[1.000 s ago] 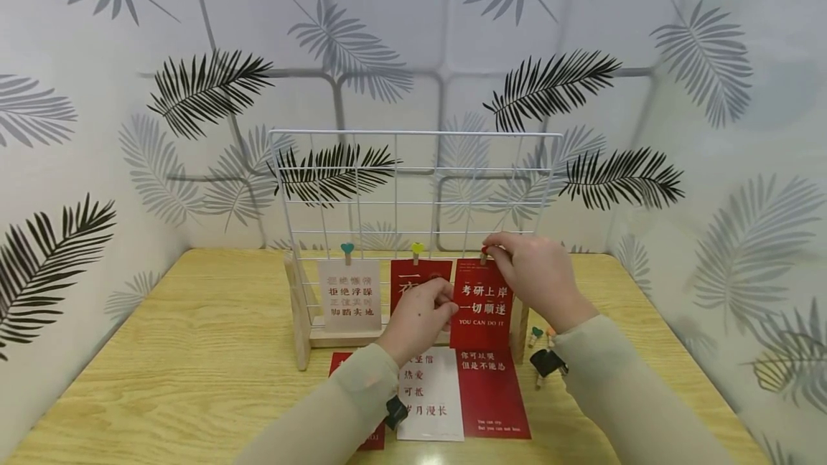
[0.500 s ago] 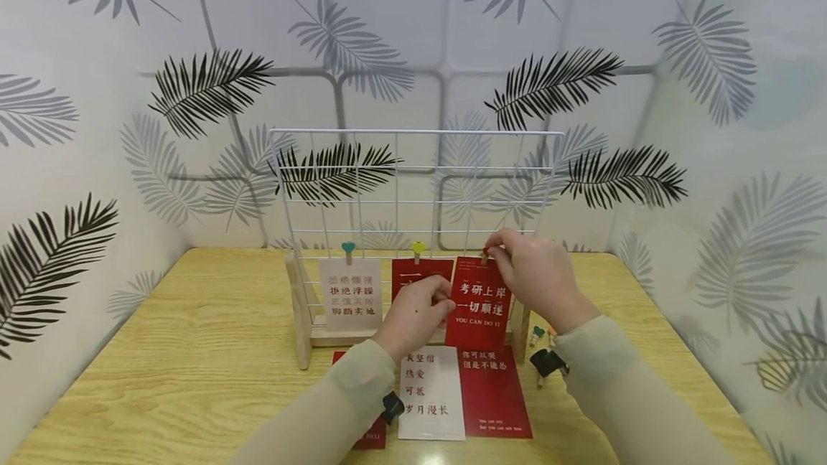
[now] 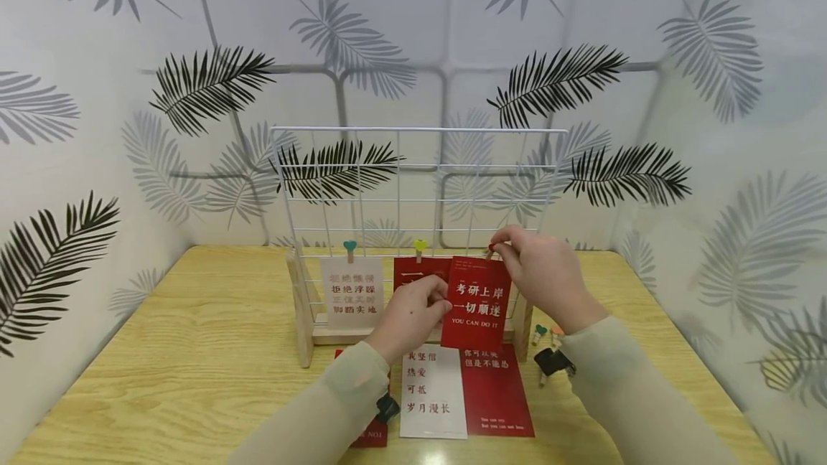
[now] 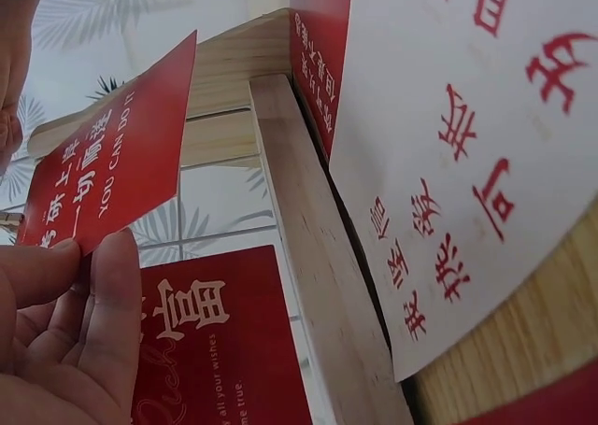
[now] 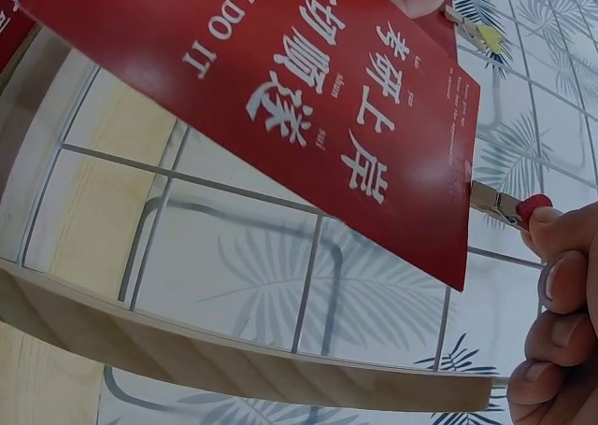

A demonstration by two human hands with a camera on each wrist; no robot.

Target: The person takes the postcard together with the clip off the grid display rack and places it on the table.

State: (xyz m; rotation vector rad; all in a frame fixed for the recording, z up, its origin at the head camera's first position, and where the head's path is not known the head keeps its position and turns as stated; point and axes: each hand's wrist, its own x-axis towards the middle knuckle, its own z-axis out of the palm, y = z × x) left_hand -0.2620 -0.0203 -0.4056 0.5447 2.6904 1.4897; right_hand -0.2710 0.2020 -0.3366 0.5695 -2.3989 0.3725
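Observation:
A red card with white lettering (image 3: 478, 300) stands in front of the white wire grid (image 3: 420, 130), its top leaning slightly right. My left hand (image 3: 410, 314) pinches its left edge between thumb and fingers. At the card's top edge, my right hand (image 3: 545, 278) pinches a small wooden clothespin with a red end (image 5: 500, 205). The clothespin's tip meets the card's edge; whether it bites the card or a wire I cannot tell. Left of it, a pale card (image 3: 351, 293) hangs from a teal-heart clothespin (image 3: 350, 250), and another red card (image 3: 420, 268) from a yellow one (image 3: 420, 248).
The grid stands on a wooden base (image 3: 342, 336). In front, a white card (image 3: 433, 393) and a red card (image 3: 500, 397) lie on the table (image 3: 161, 350), with another red card (image 3: 371, 436) partly under my left sleeve. Loose clothespins (image 3: 540, 334) lie by my right wrist.
The red card between my hands has shifted slightly left and tilted. The red clothespin has moved a little right and now slants. Both hands keep their pinch.

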